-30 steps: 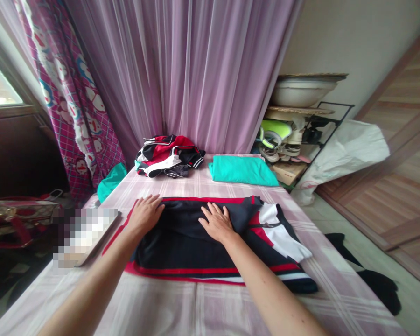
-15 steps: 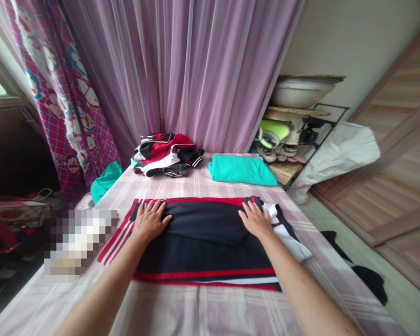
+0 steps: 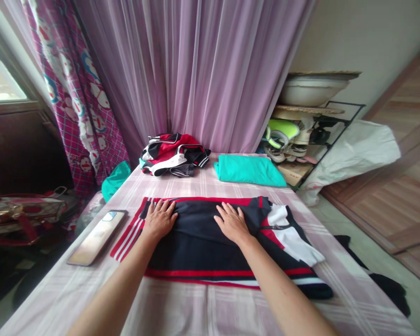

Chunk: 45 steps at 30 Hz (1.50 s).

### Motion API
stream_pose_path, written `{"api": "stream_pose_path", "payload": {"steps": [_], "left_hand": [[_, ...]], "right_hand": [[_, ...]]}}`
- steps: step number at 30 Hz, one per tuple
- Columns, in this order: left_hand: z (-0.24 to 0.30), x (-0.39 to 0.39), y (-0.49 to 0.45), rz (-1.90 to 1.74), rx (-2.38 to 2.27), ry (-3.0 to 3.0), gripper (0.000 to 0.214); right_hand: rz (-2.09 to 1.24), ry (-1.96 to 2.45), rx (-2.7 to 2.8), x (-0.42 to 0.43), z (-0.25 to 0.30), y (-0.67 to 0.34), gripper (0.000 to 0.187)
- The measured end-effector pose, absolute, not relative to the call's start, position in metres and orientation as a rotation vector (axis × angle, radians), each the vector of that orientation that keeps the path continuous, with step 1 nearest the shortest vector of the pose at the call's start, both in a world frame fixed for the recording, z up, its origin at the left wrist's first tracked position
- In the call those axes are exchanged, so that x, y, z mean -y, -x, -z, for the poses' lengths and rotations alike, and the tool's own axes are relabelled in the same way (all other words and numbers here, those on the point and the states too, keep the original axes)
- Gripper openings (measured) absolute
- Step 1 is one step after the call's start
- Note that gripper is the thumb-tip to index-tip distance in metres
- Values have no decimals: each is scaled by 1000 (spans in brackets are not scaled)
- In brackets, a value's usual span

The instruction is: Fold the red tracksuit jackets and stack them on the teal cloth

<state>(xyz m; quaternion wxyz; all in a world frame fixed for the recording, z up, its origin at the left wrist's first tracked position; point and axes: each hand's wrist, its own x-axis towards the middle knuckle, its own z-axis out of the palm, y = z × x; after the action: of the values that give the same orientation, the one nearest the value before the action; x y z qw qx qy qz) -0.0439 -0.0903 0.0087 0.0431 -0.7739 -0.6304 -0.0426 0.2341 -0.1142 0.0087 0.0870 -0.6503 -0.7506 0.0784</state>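
A navy jacket (image 3: 203, 252) with red and white trim lies folded lengthwise on the checked bedsheet (image 3: 182, 308). My left hand (image 3: 160, 218) rests flat on its left part, near the red and white striped hem, fingers spread. Right of the middle, my right hand (image 3: 232, 224) also lies flat on the navy cloth, palm down with its fingers apart. Neither hand grips the fabric. At the right end, the white and red collar part spreads out past my right forearm.
Behind the jacket sit a crumpled red, black and white garment (image 3: 175, 154) and a folded teal cloth (image 3: 250, 170). A phone (image 3: 98, 238) lies near the left edge. Beyond the right edge stands a rack (image 3: 336, 123) with shoes and a basin, beside a white sack (image 3: 357, 149).
My right hand has slid left along the jacket, toward its middle, uncovering the collar end. My left hand stays at the same spot on the cloth. The view has shifted slightly.
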Motion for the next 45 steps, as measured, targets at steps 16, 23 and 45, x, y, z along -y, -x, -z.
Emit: {"api": "stream_pose_path", "payload": {"steps": [16,23,45], "left_hand": [[-22,114,58,378,1616,2767,61],[-21,139,59,277,1559,2708,37],[-52,112,34,337,1816,2508,51]], "right_hand": [[-92,1323,2270,169,-1,-289,26],[35,1243,2198,172,8,-313,23],[126,1670,2178,119,-29,-291,45]]}}
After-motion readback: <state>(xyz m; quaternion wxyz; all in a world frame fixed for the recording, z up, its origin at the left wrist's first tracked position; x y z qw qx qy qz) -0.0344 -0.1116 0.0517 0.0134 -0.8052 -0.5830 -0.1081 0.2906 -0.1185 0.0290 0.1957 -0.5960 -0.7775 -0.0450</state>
